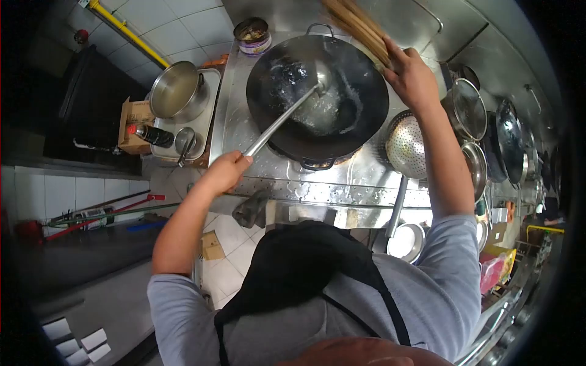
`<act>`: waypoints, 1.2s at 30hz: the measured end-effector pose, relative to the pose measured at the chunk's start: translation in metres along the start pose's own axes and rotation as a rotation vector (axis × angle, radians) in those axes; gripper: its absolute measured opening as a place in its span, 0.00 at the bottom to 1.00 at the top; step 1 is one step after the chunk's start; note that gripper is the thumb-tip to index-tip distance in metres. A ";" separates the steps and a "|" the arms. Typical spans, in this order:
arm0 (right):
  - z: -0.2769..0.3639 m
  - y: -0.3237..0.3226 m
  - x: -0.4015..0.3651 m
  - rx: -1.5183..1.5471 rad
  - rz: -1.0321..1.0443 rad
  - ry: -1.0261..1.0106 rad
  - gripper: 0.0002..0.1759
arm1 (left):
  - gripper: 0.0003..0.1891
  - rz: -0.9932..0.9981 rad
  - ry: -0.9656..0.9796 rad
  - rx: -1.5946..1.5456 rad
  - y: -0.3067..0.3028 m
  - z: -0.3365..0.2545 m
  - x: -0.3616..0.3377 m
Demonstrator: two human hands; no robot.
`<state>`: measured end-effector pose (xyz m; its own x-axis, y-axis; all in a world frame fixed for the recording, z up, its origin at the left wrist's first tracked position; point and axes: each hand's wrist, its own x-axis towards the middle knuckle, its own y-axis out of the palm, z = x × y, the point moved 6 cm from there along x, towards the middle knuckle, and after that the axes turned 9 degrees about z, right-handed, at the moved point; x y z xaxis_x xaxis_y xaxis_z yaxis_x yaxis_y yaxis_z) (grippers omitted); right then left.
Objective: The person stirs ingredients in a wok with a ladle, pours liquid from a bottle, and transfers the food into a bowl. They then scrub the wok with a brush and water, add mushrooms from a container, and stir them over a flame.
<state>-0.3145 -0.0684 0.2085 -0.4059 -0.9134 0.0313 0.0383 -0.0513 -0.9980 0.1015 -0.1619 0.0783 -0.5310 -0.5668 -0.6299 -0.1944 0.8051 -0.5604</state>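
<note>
Wrapped round the long metal handle of a ladle (268, 134), my left hand (223, 174) is at the lower left of the wok. The ladle's bowl rests inside the black two-handled wok (268, 91), in shallow frothy water. My right hand (412, 74) is closed on a bamboo wok brush (360, 30), a bundle of thin sticks, slightly blurred by motion. The brush is raised over the wok's upper right rim, and its far end is cut off by the top of the view.
A perforated strainer (405, 143) lies on the steel stove right of the wok. At left, a tray holds a steel pot (176, 91), a bottle (152, 135) and a small cup (185, 141). A tin (252, 36) stands behind. Pans (465, 110) line the right side.
</note>
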 end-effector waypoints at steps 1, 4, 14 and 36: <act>0.004 -0.009 -0.008 0.151 -0.161 -0.042 0.39 | 0.18 0.087 -0.120 -0.358 0.017 0.002 -0.007; 0.011 0.019 -0.022 0.225 -0.237 -0.214 0.41 | 0.16 0.089 -0.036 -0.625 0.042 -0.012 -0.002; 0.039 0.024 -0.066 0.296 -0.206 -0.049 0.40 | 0.15 -0.032 0.128 -0.748 0.062 -0.017 0.002; 0.048 -0.066 -0.071 0.034 -0.452 -0.401 0.36 | 0.19 -0.591 0.008 0.009 -0.004 0.135 -0.080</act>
<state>-0.2441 -0.0199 0.2752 -0.0133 -0.8789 0.4768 -0.0262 -0.4764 -0.8789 0.2561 -0.1438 0.0587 -0.3411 -0.9174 -0.2051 -0.4519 0.3514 -0.8200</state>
